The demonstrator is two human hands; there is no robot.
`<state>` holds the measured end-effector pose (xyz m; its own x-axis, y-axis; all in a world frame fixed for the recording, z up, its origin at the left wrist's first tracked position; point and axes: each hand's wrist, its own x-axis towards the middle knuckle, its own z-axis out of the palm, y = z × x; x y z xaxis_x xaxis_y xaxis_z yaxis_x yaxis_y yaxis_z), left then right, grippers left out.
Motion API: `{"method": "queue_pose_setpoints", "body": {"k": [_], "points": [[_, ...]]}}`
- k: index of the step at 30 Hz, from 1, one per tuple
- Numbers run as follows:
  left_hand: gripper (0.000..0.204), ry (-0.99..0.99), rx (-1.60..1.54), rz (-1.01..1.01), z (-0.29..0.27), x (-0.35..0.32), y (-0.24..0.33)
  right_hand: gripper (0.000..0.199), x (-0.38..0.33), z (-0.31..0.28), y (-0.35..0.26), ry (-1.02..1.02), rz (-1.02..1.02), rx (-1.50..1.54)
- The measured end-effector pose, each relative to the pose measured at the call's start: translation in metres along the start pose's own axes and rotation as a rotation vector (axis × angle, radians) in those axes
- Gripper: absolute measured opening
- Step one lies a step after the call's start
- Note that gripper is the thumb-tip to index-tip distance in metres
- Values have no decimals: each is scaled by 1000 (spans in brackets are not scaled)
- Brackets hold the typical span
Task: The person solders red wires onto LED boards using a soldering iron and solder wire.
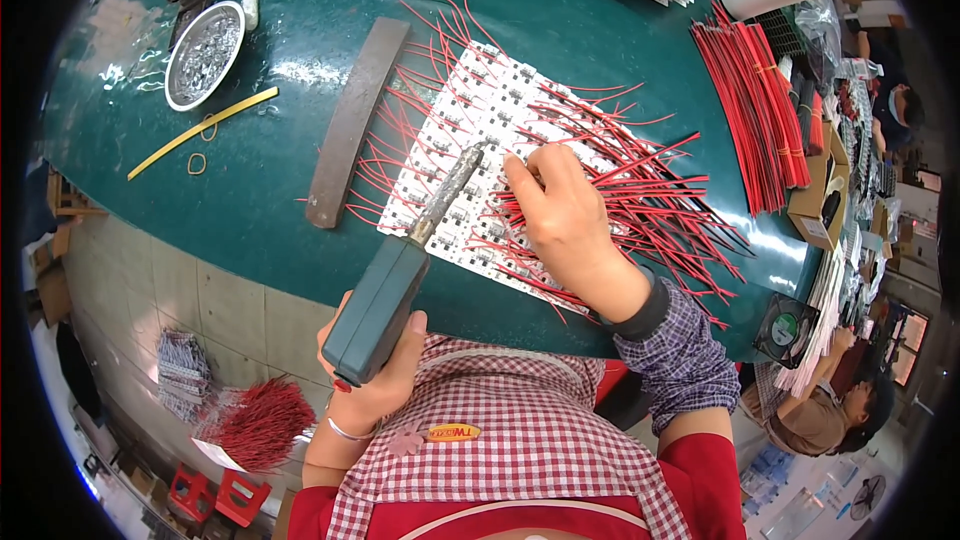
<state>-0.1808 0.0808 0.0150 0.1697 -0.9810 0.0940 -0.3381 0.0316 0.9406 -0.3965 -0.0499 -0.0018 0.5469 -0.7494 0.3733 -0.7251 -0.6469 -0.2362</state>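
My left hand (378, 377) is wrapped round the dark green grip of a soldering gun (378, 305). Its silvery, crusted tip rests over or on the white circuit board panel (437, 162), near the middle; whether it touches a pad I cannot tell. Just right of the tip, my right hand (562, 202) is closed in a pinch above the panel. What lies between its fingertips is too small to make out. Many red wires (650, 202) fan out from the panel to the right, partly under my right hand, and more stick out along its left side.
Left of the panel lies a flat brown metal bar (357, 125). A white bowl of metal scraps (205, 55) and a yellow strip (200, 132) are farther left. Bundled red wires (755, 105), a cardboard box (822, 190) and a small fan (785, 328) line the right edge. A co-worker (835, 410) sits at right.
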Motion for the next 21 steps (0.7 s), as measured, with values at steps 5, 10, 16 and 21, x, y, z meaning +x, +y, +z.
{"method": "queue_pose_setpoints", "body": {"k": [5, 10, 16, 21], "points": [[33, -25, 19, 13, -7, -9, -5, 50, -7, -14, 12, 47, -75, 199], [42, -77, -83, -248, -13, -19, -9, 58, -14, -10, 2, 48, -34, 151], [43, -43, -35, -100, -10, -17, -9, 72, -7, -4, -1, 97, 4, 86], [20, 88, 106, 60, 0, -6, -6, 65, -12, -7, -4, -10, 83, 129]]}}
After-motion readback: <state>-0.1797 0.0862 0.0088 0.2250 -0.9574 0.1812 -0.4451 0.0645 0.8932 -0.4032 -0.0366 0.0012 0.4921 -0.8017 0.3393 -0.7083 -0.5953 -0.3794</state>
